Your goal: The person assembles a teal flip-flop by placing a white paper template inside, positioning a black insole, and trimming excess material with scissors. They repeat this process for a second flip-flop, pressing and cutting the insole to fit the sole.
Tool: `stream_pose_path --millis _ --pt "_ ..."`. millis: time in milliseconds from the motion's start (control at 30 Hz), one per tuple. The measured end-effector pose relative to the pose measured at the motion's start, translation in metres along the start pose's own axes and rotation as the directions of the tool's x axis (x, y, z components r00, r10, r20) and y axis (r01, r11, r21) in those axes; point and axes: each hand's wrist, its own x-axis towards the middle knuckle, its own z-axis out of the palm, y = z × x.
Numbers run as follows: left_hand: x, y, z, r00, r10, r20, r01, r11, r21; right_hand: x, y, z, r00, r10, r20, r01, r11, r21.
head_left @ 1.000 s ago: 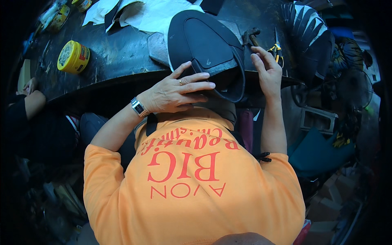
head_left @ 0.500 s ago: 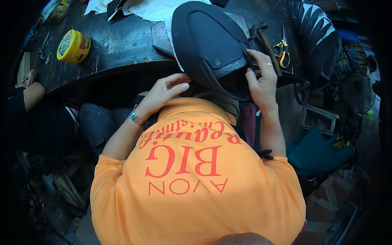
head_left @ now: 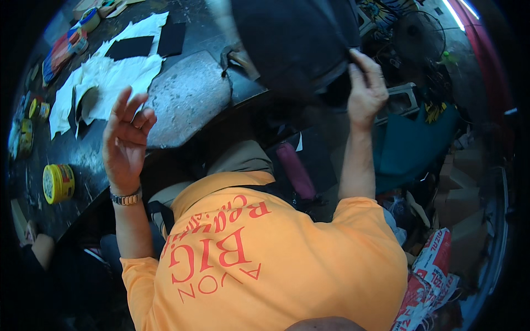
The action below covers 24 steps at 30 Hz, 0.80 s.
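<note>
1 L hand (head_left: 127, 148), 1 R hand (head_left: 366, 92), 1 co-worker's hand (head_left: 29, 231). 1 lg. blk. panel (head_left: 292, 41), 1 hammer (head_left: 244, 63), 1 stone slab (head_left: 190, 99), 2 blk. flat pcs. (head_left: 130, 48), min. 3 yel. tubs (head_left: 58, 183), 1 watch (head_left: 126, 197), 1 orng. shirt (head_left: 331, 248), 1 maroon pouch (head_left: 296, 171), 1 teal cloth (head_left: 411, 146), 1 fan (head_left: 418, 38), 2 light tubes (head_left: 454, 14), min. 1 red/wht. bag (head_left: 433, 258).

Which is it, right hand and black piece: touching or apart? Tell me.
Touching. The head view shows the right hand gripping the black piece at its right edge.
</note>
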Motion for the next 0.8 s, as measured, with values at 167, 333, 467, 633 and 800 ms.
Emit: stream_pose_path --millis 167,333,467,633,800 --pt "0.0 -0.007 -0.023 0.978 -0.002 -0.209 0.171 0.586 0.792 0.001 0.133 -0.032 0.957 0.176 -0.229 -0.22 0.958 -0.186" --pt "-0.006 -0.018 -0.034 0.961 0.142 -0.237 0.211 0.173 0.962 -0.023 0.233 -0.001 0.819 0.462 -0.34 -0.469 0.881 0.066" --pt "-0.006 -0.027 -0.027 0.978 0.182 -0.098 0.11 -0.054 0.992 0.006 0.259 0.031 0.839 0.418 -0.348 -0.402 0.907 0.121" --pt "-0.004 -0.03 -0.019 0.968 0.225 -0.112 0.129 -0.063 0.99 0.003 0.227 0.043 0.848 0.398 -0.348 -0.434 0.901 -0.026" --pt "-0.005 -0.03 -0.019 0.969 0.24 -0.053 0.087 -0.136 0.987 -0.02 0.184 0.028 0.822 0.557 0.116 -0.549 0.83 -0.096"
